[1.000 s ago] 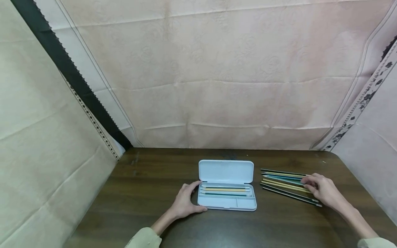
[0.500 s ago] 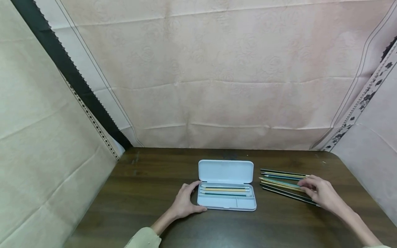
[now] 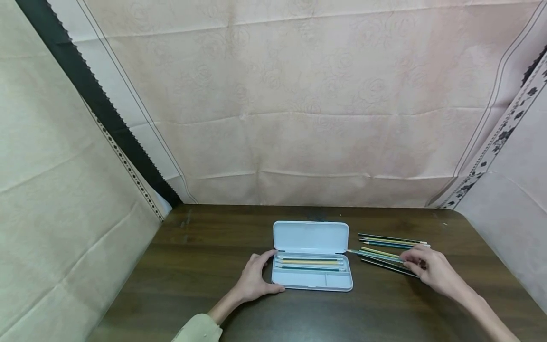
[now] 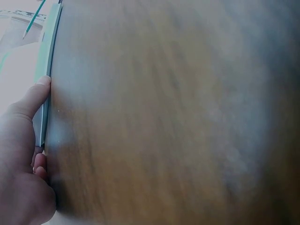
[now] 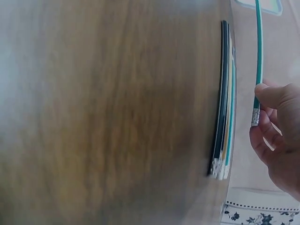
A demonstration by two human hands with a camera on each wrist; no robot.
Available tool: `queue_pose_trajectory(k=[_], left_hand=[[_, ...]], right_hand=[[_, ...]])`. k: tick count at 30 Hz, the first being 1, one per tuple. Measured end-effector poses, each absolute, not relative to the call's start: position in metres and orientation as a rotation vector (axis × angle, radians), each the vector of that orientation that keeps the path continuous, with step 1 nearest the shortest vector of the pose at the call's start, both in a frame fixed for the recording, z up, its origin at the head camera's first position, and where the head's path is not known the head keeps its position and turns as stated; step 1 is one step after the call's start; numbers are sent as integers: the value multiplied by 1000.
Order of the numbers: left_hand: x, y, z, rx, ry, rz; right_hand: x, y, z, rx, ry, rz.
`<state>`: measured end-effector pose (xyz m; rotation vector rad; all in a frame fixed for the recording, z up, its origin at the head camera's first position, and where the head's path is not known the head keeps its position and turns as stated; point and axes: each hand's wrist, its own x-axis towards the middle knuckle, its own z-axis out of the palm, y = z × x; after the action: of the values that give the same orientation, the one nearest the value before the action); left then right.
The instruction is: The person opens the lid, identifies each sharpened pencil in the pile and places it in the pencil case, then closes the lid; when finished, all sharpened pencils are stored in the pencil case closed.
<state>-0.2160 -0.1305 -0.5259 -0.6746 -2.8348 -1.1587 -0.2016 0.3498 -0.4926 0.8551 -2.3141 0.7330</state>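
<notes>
A light blue pencil case point(image 3: 299, 278) lies with its lid raised on the dark wooden table, and several pencils point(image 3: 309, 261) lie in its long compartment. My left hand point(image 3: 253, 280) holds the case at its left end, thumb at the front corner and fingers toward the hinge side. Between thumb and fingers of my right hand point(image 3: 436, 270) is a green pencil point(image 5: 259, 51), pinched near its eraser end. It is raised over the table, its tip pointing left toward the case. Below it lie several loose pencils point(image 5: 224, 98), black, yellow and green, partly hidden in the head view.
The table point(image 3: 213, 242) ends at a pale cloth backdrop point(image 3: 299, 142) at the back. Cloth walls stand at the left point(image 3: 64, 213) and right point(image 3: 513, 199). A small divided section point(image 3: 337, 279) lies in the case's front right.
My right hand has picked the green pencil out of the loose group and moved it left toward the case. The left hand and the case have stayed in place.
</notes>
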Motion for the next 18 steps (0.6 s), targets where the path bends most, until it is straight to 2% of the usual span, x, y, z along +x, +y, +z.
queue_pose_trajectory(k=[18], left_hand=[[-214,-131,-525,-667,-2834,-1170]], right_hand=[[-199,312,-489,885,-2411,799]])
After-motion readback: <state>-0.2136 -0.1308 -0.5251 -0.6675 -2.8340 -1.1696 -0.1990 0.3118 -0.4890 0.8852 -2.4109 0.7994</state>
